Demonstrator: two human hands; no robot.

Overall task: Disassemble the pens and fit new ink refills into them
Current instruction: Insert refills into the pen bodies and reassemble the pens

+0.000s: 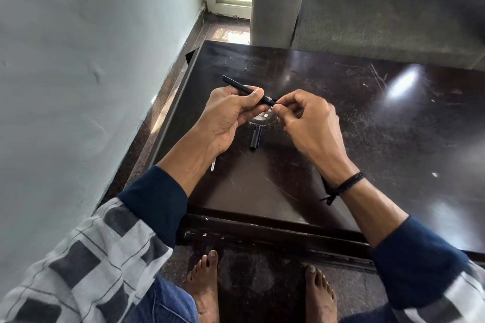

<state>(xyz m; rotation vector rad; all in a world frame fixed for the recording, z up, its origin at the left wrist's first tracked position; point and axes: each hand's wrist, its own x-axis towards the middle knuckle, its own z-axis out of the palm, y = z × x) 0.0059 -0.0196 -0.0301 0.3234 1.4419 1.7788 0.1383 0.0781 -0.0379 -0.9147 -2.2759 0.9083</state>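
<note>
No legible text, label, brand, number or sign anywhere

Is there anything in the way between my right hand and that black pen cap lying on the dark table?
Nothing visible. The black pen cap lies bare on the dark table, just below and left of the right hand, which is pinching the black pen barrel's tip.

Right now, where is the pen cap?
The pen cap lies on the dark table, just below and between the left hand and right hand.
</note>
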